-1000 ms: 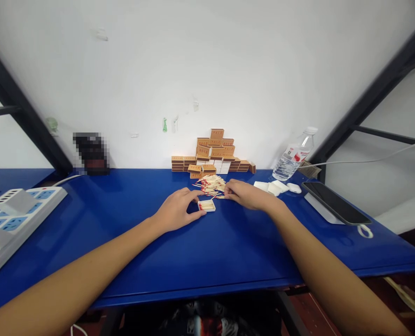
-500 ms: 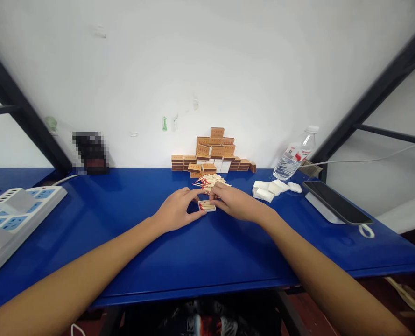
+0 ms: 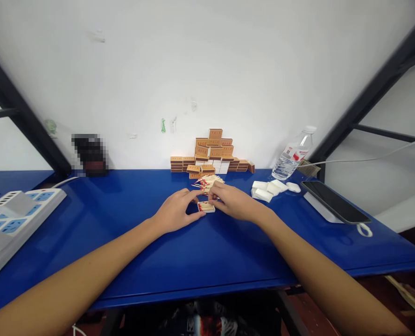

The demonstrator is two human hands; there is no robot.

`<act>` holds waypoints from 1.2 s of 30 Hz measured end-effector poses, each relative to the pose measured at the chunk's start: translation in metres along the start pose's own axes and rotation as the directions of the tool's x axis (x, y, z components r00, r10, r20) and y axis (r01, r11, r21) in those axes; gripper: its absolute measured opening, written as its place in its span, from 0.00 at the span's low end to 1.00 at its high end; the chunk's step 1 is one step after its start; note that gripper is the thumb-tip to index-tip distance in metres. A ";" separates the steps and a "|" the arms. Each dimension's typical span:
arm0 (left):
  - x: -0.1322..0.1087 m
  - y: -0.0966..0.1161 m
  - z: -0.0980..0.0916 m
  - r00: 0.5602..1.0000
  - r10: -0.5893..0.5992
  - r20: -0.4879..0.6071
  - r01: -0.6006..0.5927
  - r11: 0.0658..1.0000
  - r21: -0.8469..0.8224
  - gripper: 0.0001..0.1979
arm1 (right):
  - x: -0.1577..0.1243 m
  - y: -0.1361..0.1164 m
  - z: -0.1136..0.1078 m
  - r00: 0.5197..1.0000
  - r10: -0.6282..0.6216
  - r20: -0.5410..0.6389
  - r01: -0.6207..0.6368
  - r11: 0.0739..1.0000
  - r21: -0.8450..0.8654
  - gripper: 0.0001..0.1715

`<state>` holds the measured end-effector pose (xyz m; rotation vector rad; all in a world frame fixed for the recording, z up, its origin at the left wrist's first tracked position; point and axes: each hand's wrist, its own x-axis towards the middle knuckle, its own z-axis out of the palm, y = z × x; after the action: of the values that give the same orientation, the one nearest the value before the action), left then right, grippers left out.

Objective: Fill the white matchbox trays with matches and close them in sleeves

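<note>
A small white matchbox tray (image 3: 210, 210) lies on the blue table with a layer of red-tipped matches (image 3: 204, 206) in it. My left hand (image 3: 174, 210) grips the tray's left end between thumb and fingers. Over the right end, my right hand (image 3: 233, 201) is closed in a pinch on matches, its fingertips touching those in the tray; how many it holds is hidden. Just behind the hands is a loose pile of matches (image 3: 212, 181), heads mostly to the left. Orange-brown matchboxes (image 3: 214, 151) are stacked against the wall beyond the pile.
Several white empty-looking trays (image 3: 263, 193) lie to the right, near a white earbud case (image 3: 293, 187). A water bottle (image 3: 287, 163) leans at the back right, and a phone (image 3: 335, 200) rests on a white stand. On the left is a power strip (image 3: 35, 219) with plugs.
The view has shifted slightly. Both hands stay at the tray with almost the same grip, and the right fingers have barely moved.
</note>
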<state>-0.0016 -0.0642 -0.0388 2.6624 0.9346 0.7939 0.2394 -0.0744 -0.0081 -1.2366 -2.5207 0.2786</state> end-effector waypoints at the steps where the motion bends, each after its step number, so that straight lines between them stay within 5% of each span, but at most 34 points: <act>1: 0.000 0.000 0.000 1.000 0.001 -0.003 -0.001 1.000 -0.001 0.26 | 0.000 -0.001 0.000 1.000 -0.005 -0.002 0.005 1.000 0.009 0.05; 14: 0.000 0.000 0.000 1.000 0.001 -0.010 -0.001 1.000 0.000 0.27 | 0.001 0.006 -0.003 0.998 0.018 -0.062 -0.015 0.999 0.052 0.05; 21: 0.000 0.001 -0.001 1.000 -0.012 -0.005 0.012 1.000 -0.007 0.27 | -0.001 0.014 -0.010 0.996 0.087 0.023 -0.087 0.996 -0.002 0.08; 30: 0.000 0.000 0.001 1.000 0.002 -0.006 -0.002 1.000 0.003 0.27 | 0.001 0.002 -0.007 1.000 0.013 -0.002 -0.013 0.998 0.069 0.06; 36: 0.001 0.002 -0.002 1.000 -0.016 -0.008 0.016 1.000 -0.005 0.27 | 0.001 0.015 -0.010 0.995 0.064 -0.076 -0.061 0.997 0.038 0.06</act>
<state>-0.0010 -0.0652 -0.0363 2.6465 0.9529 0.8026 0.2536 -0.0644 -0.0036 -1.2888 -2.4052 0.2835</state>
